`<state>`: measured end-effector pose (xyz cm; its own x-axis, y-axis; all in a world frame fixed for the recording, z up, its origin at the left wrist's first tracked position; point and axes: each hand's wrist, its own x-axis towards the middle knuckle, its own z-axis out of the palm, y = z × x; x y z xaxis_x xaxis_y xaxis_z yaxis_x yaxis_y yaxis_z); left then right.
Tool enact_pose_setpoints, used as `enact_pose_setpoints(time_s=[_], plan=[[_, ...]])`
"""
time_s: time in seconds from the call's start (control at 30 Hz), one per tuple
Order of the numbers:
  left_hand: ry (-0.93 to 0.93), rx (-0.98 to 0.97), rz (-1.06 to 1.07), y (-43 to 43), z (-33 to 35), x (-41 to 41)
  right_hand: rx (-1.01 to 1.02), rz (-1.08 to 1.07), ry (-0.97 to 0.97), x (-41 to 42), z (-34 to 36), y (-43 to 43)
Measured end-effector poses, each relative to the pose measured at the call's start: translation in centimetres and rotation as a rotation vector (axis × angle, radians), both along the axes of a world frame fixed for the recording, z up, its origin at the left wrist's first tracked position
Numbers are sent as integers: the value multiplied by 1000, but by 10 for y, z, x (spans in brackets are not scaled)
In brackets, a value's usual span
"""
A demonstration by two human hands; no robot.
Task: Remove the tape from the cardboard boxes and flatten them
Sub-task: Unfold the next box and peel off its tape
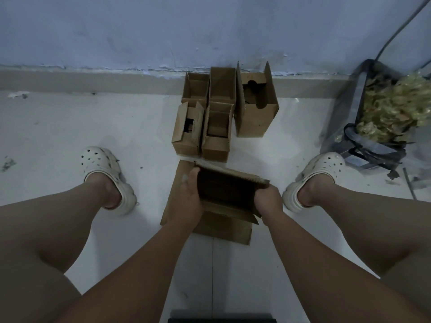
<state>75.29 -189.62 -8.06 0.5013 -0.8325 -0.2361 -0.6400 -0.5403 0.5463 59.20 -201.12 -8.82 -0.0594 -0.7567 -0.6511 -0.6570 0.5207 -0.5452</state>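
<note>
1. Grip: held box point(226, 190) clamped from both ends. Left hand point(190, 194) curled round the left side with the thumb up along the edge, right hand point(268, 199) curled over the right end.
2. Position: low between the knees, right above the flattened cardboard point(224, 229) on the floor, just near of the standing boxes point(254, 113).
3. Likely trouble: an uneven squeeze, ending in a skewed fold or a torn corner rather than a clean collapse. Any tape left on a seam probably enough to block flattening; too dim here to tell.
4. Further trouble: a forward push carrying the load into the standing group, close enough to topple.
5. Edges: wall point(140, 31) directly behind that group, so no room far. Left clog point(102, 164) and right clog point(321, 169) flanking the work.
6. Open room: wide floor on the left. Right side crowded by the bin point(360, 94) of crumpled yellowish scraps point(391, 108), probably tape, with a cable point(396, 31) above. Safest travel straight down.
</note>
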Motion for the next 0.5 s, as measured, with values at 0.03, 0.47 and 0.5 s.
enact_pose_setpoints(time_s=[0.03, 0.47, 0.5], plan=[[22, -53, 46, 0, 3, 0, 7, -67, -45, -2, 1, 0], [1206, -82, 796, -15, 36, 20, 286, -345, -596, -33, 15, 5], [1246, 17, 793, -11, 36, 26, 298, -301, -618, -33, 16, 5]])
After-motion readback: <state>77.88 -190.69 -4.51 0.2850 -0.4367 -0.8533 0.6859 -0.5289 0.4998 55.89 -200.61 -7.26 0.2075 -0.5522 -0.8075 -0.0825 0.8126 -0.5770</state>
